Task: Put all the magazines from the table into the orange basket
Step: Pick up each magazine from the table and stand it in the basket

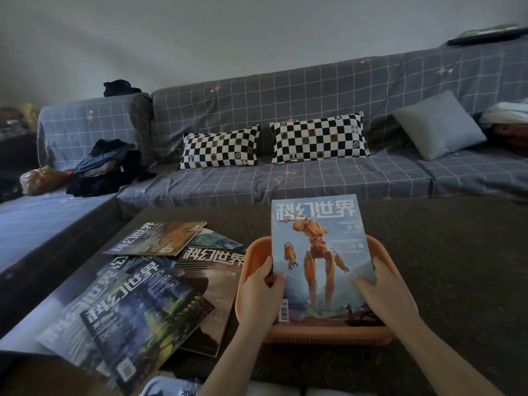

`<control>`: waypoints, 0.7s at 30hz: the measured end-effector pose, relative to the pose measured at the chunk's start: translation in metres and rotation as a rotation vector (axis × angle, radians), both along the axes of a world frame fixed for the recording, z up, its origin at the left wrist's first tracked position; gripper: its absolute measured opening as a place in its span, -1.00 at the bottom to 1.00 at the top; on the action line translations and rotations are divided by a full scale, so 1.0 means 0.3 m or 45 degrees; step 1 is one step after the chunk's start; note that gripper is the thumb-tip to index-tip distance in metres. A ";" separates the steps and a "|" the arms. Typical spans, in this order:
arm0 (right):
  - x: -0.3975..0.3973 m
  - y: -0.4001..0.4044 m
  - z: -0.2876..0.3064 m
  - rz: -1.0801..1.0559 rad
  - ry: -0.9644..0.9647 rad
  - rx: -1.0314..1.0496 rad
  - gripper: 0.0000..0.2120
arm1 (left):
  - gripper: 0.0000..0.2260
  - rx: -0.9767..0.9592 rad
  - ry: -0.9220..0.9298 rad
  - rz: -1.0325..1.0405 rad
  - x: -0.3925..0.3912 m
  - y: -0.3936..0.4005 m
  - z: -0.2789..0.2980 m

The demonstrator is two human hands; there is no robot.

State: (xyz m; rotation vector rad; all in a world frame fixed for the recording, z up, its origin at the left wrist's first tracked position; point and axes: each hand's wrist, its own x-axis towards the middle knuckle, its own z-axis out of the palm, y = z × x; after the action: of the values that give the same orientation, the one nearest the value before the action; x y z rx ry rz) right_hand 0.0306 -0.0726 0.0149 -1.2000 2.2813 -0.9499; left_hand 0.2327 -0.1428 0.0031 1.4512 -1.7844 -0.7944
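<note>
1 magazine with a pale blue cover and an orange robot figure (320,258) stands in the orange basket (383,334) at the lower centre of the frame. Its long axis runs up the frame, its title end tilted away from me toward the sofa, its lower edge down inside the basket. I think more magazines sit behind it, since page edges show along its left side, but I cannot count them.

My left hand (261,292) grips the lower left edge, thumb on the cover and fingers curled behind. My right hand (383,290) holds the lower right edge, thumb laid on the cover and 1 finger up along the side; the other fingers are hidden behind the cover. The cover and both hands hide most of the basket's inside.

Left of the basket, loose magazines (148,312) lie fanned and overlapping on the dark table (457,267), titles pointing different ways. I count at least 5, though the lower ones are mostly covered, and the nearest one, with a dark green-lit cover (145,321), overhangs the table's near edge. 1 brownish cover touches the basket's left wall.

Beyond the table, across the middle of the frame, runs a grey checked sofa (285,184) with 2 black-and-white chequered cushions (220,151), 1 plain grey cushion (438,124) and a heap of dark clothes (105,167) at the left. Things at the far left and right edges are cut off and too dim to name.
</note>
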 end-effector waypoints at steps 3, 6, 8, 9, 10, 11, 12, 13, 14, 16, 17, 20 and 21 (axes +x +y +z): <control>-0.016 -0.001 -0.009 0.010 -0.053 0.013 -0.65 | -0.75 0.044 0.019 -0.018 0.005 -0.003 0.008; -0.023 0.008 -0.006 0.041 -0.078 -0.035 -0.67 | -0.77 0.041 0.018 -0.030 0.006 -0.006 0.010; -0.022 0.008 -0.003 0.046 -0.075 -0.053 -0.69 | -0.74 0.037 0.010 -0.031 0.005 -0.007 0.009; -0.020 0.008 -0.002 0.042 -0.065 -0.029 -0.69 | -0.76 0.038 0.009 -0.032 0.005 -0.007 0.007; -0.018 0.006 -0.002 0.031 -0.057 0.003 -0.69 | -0.80 0.039 0.003 -0.032 0.004 -0.006 0.007; -0.015 0.003 -0.004 0.021 -0.054 0.029 -0.68 | -0.85 0.032 -0.004 -0.034 0.004 -0.005 0.006; -0.013 0.001 -0.007 0.017 -0.049 0.032 -0.68 | -0.87 0.022 -0.017 -0.037 0.004 -0.001 0.008; -0.012 0.001 -0.008 0.022 -0.034 0.023 -0.70 | -0.87 0.004 -0.031 -0.044 0.004 0.002 0.008; -0.010 0.002 -0.006 0.029 -0.016 0.014 -0.71 | -0.86 -0.006 -0.047 -0.052 0.004 0.005 0.011; -0.006 0.005 0.004 0.035 -0.010 0.023 -0.72 | -0.79 -0.008 -0.067 -0.065 0.007 0.007 0.017; -0.001 0.009 0.011 0.033 -0.014 0.025 -0.71 | -0.74 -0.001 -0.070 -0.072 0.006 0.007 0.018; 0.032 0.024 0.031 0.002 0.017 -0.158 -0.55 | -0.61 0.020 -0.045 -0.069 0.003 0.025 0.029; 0.050 0.031 0.034 -0.005 0.066 -0.277 -0.49 | -0.60 0.007 -0.001 -0.061 0.005 0.034 0.032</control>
State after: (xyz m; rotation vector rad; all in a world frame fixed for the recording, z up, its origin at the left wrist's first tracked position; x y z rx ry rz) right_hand 0.0457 -0.0633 0.0250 -1.3221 2.2663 -1.2068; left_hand 0.2341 -0.1325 0.0126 1.4171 -1.8249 -0.8232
